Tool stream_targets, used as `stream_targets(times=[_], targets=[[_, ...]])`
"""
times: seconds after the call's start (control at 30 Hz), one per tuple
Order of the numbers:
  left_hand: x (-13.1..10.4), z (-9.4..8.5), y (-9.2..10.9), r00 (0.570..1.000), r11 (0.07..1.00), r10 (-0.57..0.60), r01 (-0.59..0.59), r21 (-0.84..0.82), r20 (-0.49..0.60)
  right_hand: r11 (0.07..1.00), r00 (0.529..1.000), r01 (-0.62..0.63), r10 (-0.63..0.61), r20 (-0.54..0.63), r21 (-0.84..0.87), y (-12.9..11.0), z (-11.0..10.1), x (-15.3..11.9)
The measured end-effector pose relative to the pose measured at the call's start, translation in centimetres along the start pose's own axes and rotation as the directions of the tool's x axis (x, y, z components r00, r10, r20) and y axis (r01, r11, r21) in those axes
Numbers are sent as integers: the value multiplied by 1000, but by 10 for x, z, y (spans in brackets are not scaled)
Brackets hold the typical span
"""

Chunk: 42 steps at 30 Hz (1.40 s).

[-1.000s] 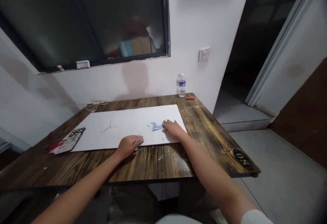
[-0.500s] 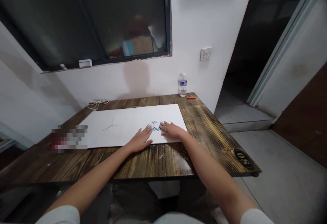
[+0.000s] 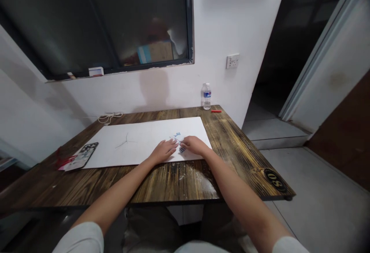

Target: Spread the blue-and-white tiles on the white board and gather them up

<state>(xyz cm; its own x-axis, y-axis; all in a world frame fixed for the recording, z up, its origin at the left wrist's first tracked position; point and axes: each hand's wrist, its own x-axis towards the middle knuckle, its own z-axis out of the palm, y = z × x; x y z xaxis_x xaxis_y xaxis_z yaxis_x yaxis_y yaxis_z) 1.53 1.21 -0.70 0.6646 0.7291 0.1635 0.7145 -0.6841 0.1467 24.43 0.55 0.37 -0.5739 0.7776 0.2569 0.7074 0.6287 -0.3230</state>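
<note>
My left hand (image 3: 164, 151) rests on the white board (image 3: 153, 133), palm down with its fingers stretched out. Its fingertips lie beside several small blue pieces. My right hand (image 3: 194, 145) is bent over the board with its fingers drawn together. At its fingertips is a thin dark-blue piece (image 3: 178, 141); whether the fingers hold it is too small to tell. One blue barred piece (image 3: 178, 134) lies just beyond the hands. Another blue striped piece (image 3: 182, 149) sits under the right fingers, partly hidden.
A dark-edged flat object (image 3: 86, 155) with red strands overlaps the board's left end. Thin dark lines (image 3: 126, 141) branch on the board. Behind it are a white cable (image 3: 110, 116), a water bottle (image 3: 206, 97) and a red pen-like stick (image 3: 216, 111) on the wooden table (image 3: 239, 149).
My right hand has gone from spread fingers to fingers closed together. My left hand has shifted slightly right. The blue pieces, clustered between the hands before, now lie farther apart.
</note>
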Motion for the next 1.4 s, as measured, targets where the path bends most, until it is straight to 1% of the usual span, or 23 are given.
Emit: stream_targets(times=[0.07,0.1,0.2,0.27,0.37,0.43,0.47,0.53,0.6,0.67,0.73,0.77,0.83,0.9,0.93,0.97,1.0,1.07,1.13,1.17,1.3,1.33,1.4], targets=[[-6,-1,3,998,998,62,-62,-16,3,1000,998,23,-24,-56,-3,1,3,0],[-8,-1,5,997,997,72,-73,-19,-20,1000,998,23,-23,-54,-9,2,4,-1],[-14,-3,10,995,999,38,-39,-10,-88,998,999,-33,33,15,-46,4,7,-4],[-14,-5,12,993,999,34,-34,-1,-109,993,996,-83,84,16,-86,5,8,-4],[-11,-6,14,994,995,96,-95,15,-60,981,989,-147,143,-40,-130,5,9,-3],[-9,-6,14,994,993,113,-112,38,-12,983,992,-127,124,-27,-133,5,11,-2],[-8,-5,14,995,994,98,-98,54,-5,986,994,-107,106,-10,-132,5,12,-2],[-8,-5,14,999,996,26,-23,82,-42,986,995,-97,100,16,-138,4,13,-3],[-9,-4,14,991,992,-70,81,95,-113,974,987,-157,159,0,-164,4,13,-4],[-11,-3,14,971,978,-156,178,108,-181,951,970,-243,241,-36,-191,5,12,-5],[-12,-3,14,948,958,-218,253,134,-231,932,953,-304,297,-66,-199,5,12,-5],[-12,-2,14,941,950,-235,276,148,-245,932,951,-308,300,-71,-193,5,12,-5],[-11,-1,14,947,949,-227,267,168,-227,957,972,-235,230,-51,-169,4,13,-5],[-9,1,13,966,958,-198,226,174,-164,984,994,-107,108,-4,-143,2,15,-4],[-9,2,12,971,960,-199,221,173,-134,989,998,-61,64,18,-134,1,16,-4],[-9,3,11,968,955,-224,242,173,-117,990,998,-44,49,37,-131,0,16,-4],[-8,5,10,956,941,-271,288,176,-114,990,997,-55,63,51,-133,-1,17,-4],[-9,7,8,909,892,-393,414,181,-138,983,990,-112,123,66,-147,-4,16,-5],[-10,8,6,867,849,-470,495,184,-164,975,984,-151,163,67,-162,-7,15,-5],[-10,8,6,866,848,-471,497,184,-167,974,984,-156,168,60,-167,-8,14,-5],[-12,4,6,929,914,-351,368,169,-118,971,982,-182,186,9,-153,-11,13,-6],[-13,3,6,933,920,-344,357,160,-103,969,979,-202,204,0,-144,-11,13,-6],[-13,2,5,921,909,-378,388,151,-90,958,967,-255,255,-19,-130,-7,16,-6]])
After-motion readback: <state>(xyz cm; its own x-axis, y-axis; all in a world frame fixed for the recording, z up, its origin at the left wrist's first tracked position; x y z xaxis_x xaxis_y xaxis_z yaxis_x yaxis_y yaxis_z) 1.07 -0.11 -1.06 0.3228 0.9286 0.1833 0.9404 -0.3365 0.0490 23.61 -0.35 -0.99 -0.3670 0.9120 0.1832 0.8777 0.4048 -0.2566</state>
